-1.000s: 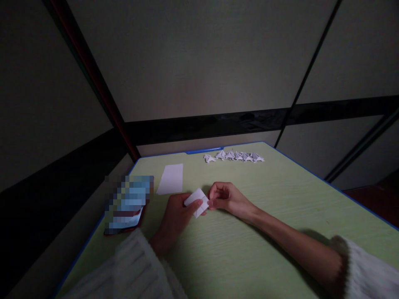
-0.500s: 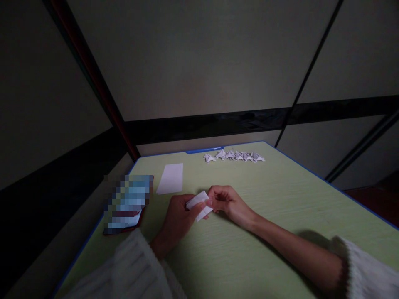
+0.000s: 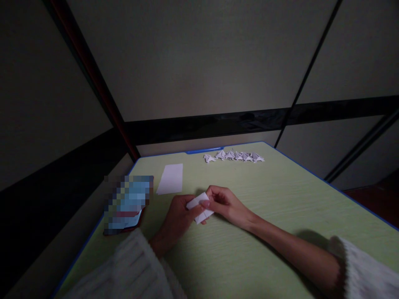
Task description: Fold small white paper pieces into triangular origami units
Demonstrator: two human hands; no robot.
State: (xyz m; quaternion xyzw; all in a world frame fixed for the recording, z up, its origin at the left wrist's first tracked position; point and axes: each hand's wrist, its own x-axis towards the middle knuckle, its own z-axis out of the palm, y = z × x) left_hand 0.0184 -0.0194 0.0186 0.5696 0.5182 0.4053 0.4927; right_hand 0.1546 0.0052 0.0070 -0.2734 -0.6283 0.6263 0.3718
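Observation:
A small folded piece of white paper (image 3: 204, 215) is held between both hands above the table, with crease lines on its face. My left hand (image 3: 180, 216) grips it from the left, thumb on top and fingertips beneath. From the right, my right hand (image 3: 225, 204) pinches its upper right edge, the thumb lying on the paper close to my left thumb. The fingers under the paper are partly hidden. Beyond my hands, several folded white paper figures (image 3: 230, 155) sit in a row near the table's far edge.
Flat white paper sheets (image 3: 171, 178) lie left of centre on the green table (image 3: 280, 191), which has a blue rim. A phone-like device (image 3: 129, 203) with a blurred screen rests at the left edge. Panelled cabinet doors (image 3: 205, 62) stand right behind the table.
My right thumb has moved left, further over the folded paper. The paper has tilted slightly and shifted a little toward me. My left hand has hardly moved.

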